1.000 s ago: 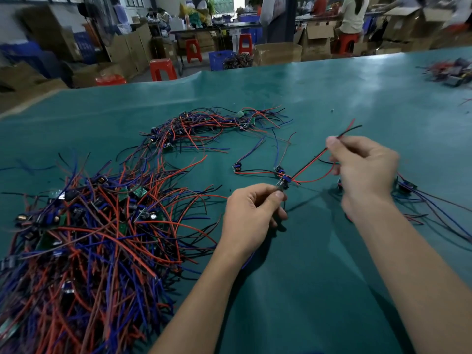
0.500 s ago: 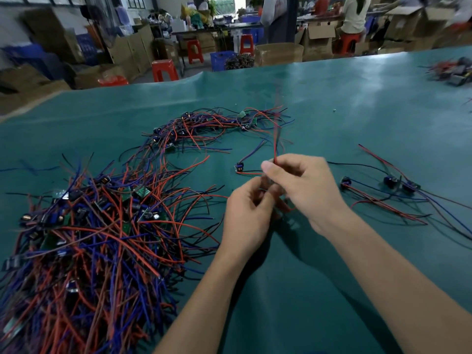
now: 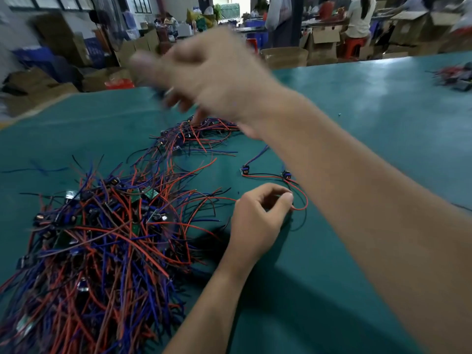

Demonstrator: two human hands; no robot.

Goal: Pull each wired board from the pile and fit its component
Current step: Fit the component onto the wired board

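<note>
A big pile of wired boards [image 3: 102, 238], a tangle of red and blue leads, lies at the left on the green table [image 3: 383, 111]. A smaller tangle [image 3: 194, 136] sits farther back. My left hand [image 3: 258, 221] pinches the looped red wire [image 3: 305, 200] of a small wired board [image 3: 286, 173] lying just beyond it. A second small board [image 3: 245, 170] lies a little to the left. My right hand [image 3: 204, 75] is raised high over the far tangle and is motion-blurred. Its fingers hang down, and a dark smear near them cannot be made out.
Another clump of wired parts [image 3: 454, 77] lies at the table's far right edge. Beyond the table stand cardboard boxes [image 3: 283, 56], red stools and seated people. My right forearm crosses the right half of the view.
My right hand has left the spot beside my left hand and swung up and to the left, over the far tangle. My left hand stays put, still pinching the wire.
</note>
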